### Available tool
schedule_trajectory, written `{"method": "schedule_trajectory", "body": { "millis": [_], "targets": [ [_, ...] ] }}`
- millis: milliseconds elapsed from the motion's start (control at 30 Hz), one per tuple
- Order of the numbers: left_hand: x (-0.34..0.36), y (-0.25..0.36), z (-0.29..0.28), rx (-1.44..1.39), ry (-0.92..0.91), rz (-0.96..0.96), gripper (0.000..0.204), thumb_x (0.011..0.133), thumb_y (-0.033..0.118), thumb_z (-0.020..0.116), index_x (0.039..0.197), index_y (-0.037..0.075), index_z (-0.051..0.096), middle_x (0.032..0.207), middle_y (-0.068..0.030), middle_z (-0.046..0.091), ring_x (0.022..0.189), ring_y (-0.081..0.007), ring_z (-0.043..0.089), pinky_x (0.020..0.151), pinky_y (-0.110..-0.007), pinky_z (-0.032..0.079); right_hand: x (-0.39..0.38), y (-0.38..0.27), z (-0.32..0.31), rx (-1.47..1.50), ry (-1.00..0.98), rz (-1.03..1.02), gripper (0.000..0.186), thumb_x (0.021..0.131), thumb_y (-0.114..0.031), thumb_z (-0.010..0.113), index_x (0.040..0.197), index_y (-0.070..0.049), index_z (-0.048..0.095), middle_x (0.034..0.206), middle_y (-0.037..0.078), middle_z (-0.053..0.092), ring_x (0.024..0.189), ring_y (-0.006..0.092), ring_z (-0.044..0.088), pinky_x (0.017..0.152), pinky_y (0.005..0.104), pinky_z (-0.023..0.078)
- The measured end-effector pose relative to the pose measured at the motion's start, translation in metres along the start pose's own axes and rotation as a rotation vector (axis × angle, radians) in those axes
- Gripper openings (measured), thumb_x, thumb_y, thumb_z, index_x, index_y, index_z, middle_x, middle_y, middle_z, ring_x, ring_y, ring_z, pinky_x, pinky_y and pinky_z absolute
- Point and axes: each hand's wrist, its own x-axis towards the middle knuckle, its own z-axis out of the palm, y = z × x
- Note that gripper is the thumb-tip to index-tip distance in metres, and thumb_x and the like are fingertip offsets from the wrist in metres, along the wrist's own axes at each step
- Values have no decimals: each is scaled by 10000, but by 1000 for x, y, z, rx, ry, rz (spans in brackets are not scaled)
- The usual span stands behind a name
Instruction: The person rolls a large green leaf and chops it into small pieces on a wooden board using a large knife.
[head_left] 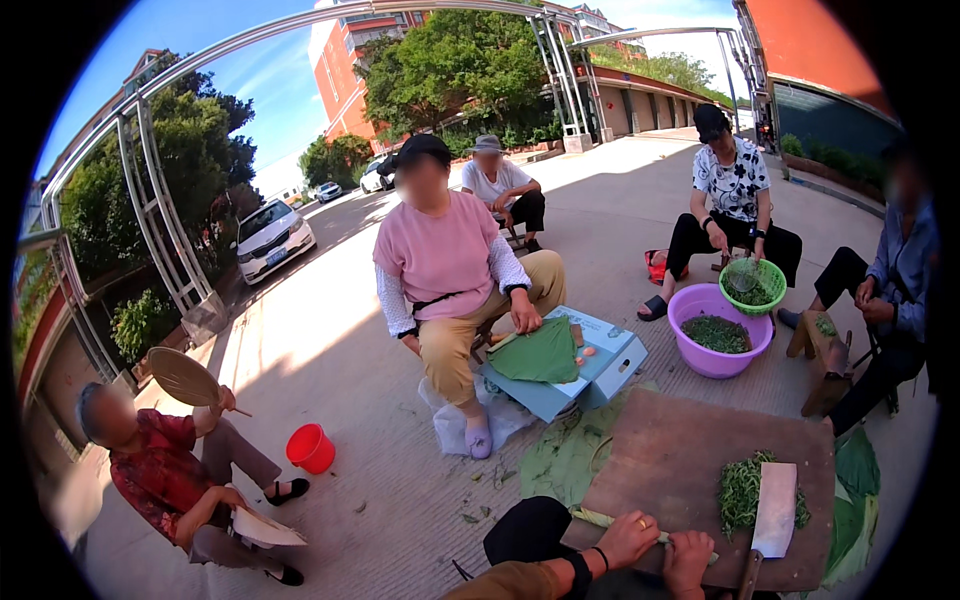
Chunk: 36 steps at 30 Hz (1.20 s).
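Both my hands are closed around a long pale green stalk (592, 516) at the near edge of a brown wooden board (655, 450). My left hand (628, 538), with a ring and a dark wristband, grips its middle. My right hand (688, 560) grips it close by, nearer the right end. I cannot tell whether it is a stem or a rolled leaf. On the board's right side lies a heap of chopped greens (740, 490). A cleaver (777, 510) rests flat partly over the heap, its wooden handle pointing toward me.
Large green leaves (855, 500) lie beside the board. Ahead, a seated person in pink touches a leaf on a blue box (612, 345). A purple basin (735, 340) and a green colander (755, 290) hold chopped greens. A red bucket (311, 449) stands left; other people sit around.
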Motion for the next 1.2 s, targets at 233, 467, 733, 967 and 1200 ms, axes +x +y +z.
{"method": "schedule_trajectory", "body": {
  "millis": [233, 467, 733, 967, 1200],
  "targets": [
    [-3, 4, 1, -37, 21, 0, 72, 680, 125, 518, 731, 92, 478, 872, -27, 501, 754, -223, 448, 623, -340, 385, -4, 0, 1, 3, 18, 3, 190, 551, -102, 567, 729, -97, 499, 724, 77, 465, 737, 263, 435, 690, 374, 326],
    [-4, 2, 6, -1, 56, 22, 63, 690, 129, 504, 741, 98, 481, 884, -5, 512, 785, -215, 452, 652, -332, 371, -3, -1, 1, 32, 25, -6, 177, 561, -87, 552, 724, -87, 484, 729, 86, 464, 738, 276, 429, 664, 380, 318],
    [-2, 1, -3, -51, -75, 0, 65, 693, 139, 508, 739, 98, 489, 874, 5, 530, 779, -199, 474, 645, -337, 377, -2, -4, -1, -5, 50, -13, 186, 549, -108, 574, 718, -97, 497, 739, 64, 476, 751, 259, 442, 685, 377, 327],
    [8, 18, 31, -135, -94, 27, 82, 678, 163, 555, 722, 99, 525, 839, -26, 547, 749, -224, 485, 636, -348, 384, 3, -12, 0, 20, 80, -36, 175, 550, -110, 575, 707, -98, 499, 742, 58, 482, 749, 254, 446, 681, 373, 330],
    [14, 30, 36, -217, -16, 84, 80, 665, 165, 559, 664, 88, 536, 821, -60, 551, 739, -251, 484, 628, -366, 387, 4, -16, -2, 16, 98, -17, 164, 551, -112, 576, 696, -98, 500, 745, 51, 489, 747, 248, 450, 677, 369, 333]
  ]
}}
